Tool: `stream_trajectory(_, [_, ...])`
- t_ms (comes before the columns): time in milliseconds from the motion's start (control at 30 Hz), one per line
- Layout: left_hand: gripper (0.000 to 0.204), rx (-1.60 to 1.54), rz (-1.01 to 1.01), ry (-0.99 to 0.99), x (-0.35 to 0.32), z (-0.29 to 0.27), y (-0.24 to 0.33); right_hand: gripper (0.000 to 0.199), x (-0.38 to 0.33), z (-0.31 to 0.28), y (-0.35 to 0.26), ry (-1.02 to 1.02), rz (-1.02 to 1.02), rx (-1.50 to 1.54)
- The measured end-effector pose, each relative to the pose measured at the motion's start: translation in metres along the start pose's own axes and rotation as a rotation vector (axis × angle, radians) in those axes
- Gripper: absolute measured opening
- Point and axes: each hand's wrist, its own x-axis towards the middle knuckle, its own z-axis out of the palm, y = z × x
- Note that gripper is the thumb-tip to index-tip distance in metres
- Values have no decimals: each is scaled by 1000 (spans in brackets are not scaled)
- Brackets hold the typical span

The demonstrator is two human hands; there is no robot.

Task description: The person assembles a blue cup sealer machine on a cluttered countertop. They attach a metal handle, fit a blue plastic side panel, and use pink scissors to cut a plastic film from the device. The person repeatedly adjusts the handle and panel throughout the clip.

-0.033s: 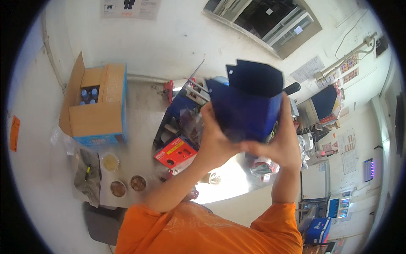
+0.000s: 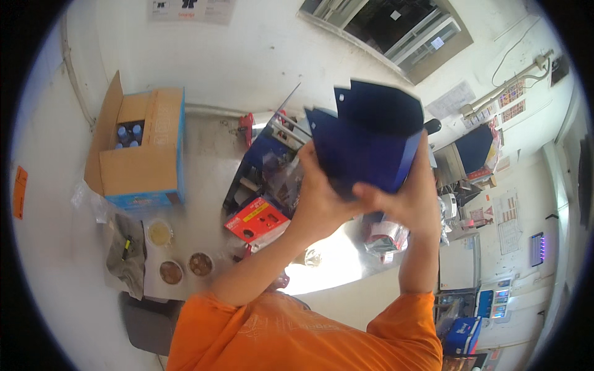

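Raised in front of me is a dark blue, open-ended shell (image 2: pixel 365 151) with flat angled walls and notched tabs on its rim. My left hand (image 2: pixel 320 195) is closed on its left side and lower edge. On the other side, my right hand (image 2: pixel 409 195) grips the right wall, its thumb laid across the lower front. Parts of the fingers of both hands are hidden behind the shell. Beyond it, a dark handle end (image 2: pixel 433 126) shows at the right.
Behind my left forearm are a blue toolbox (image 2: pixel 244 167) and a red box (image 2: pixel 257 221). Farther left stand an open carton (image 2: pixel 145 176) of bottles, several food bowls (image 2: pixel 200 264) and a grey cloth (image 2: pixel 125 263). Plastic-wrapped packages (image 2: pixel 385 235) lie near my right wrist.
The blue shell has shifted slightly up and to the right, both hands moving with it. My grip looks much the same.
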Motion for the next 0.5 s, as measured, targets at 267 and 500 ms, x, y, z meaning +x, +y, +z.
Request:
stream_trajectory(267, [52, 467, 33, 96, 0, -38, -15, 80, 112, -39, 25, -190, 123, 112])
stream_trajectory(500, [53, 615, -366, 226, -59, -81, -44, 78, 172, 12, 93, -226, 384, 16])
